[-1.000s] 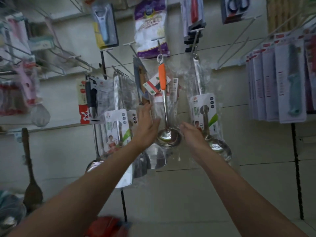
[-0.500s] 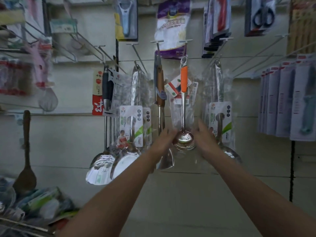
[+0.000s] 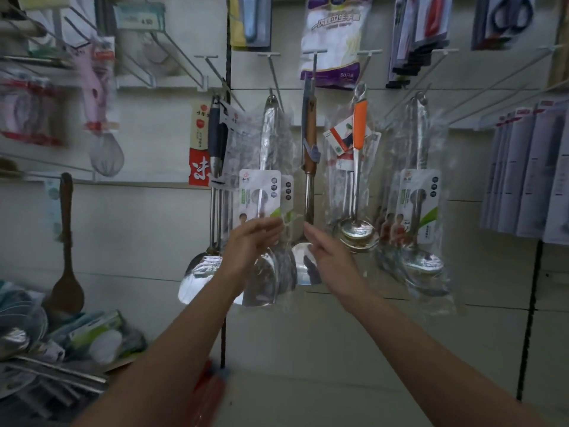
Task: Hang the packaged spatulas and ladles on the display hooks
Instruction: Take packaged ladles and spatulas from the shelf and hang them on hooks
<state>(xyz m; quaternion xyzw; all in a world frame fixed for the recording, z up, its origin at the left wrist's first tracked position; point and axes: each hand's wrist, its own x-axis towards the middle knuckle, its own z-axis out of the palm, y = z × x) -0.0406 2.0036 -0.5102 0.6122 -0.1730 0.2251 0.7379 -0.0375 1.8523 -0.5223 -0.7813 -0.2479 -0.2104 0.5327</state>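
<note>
So the packaged spatulas and ladles are pretty much all up on the display hooks (image 3: 314, 61) right now: the orange-handled ladle (image 3: 358, 167) hangs in its clear bag just right of centre, a wooden-handled spatula (image 3: 308, 167) next to it, a bagged steel spatula (image 3: 268, 192) with a white-and-green card left of that, and another carded ladle (image 3: 418, 211) further right. Both hands are up at the bottom of the row and neither is holding anything. The left hand (image 3: 251, 246) has its fingers straight and spread, right in front of the steel spatula's card, and the right hand (image 3: 328, 257) is flat and relaxed just below the wooden-handled one; can't tell if either actually touches the plastic. My read is this is the tidy-up bit, steadying or straightening what's hung. Next would be grabbing another pack from the pile of packaged utensils (image 3: 61, 343) at lower left and threading its hole onto a free hook, which needs lining up carefully. Writing: mostly blur. The purple-and-white bag (image 3: 332, 41) up top shows Chinese characters and something like "50", and a shelf tag (image 3: 140, 18) seems to read "4.80". The red label (image 3: 198, 149) has a white character I can't make out.
</note>
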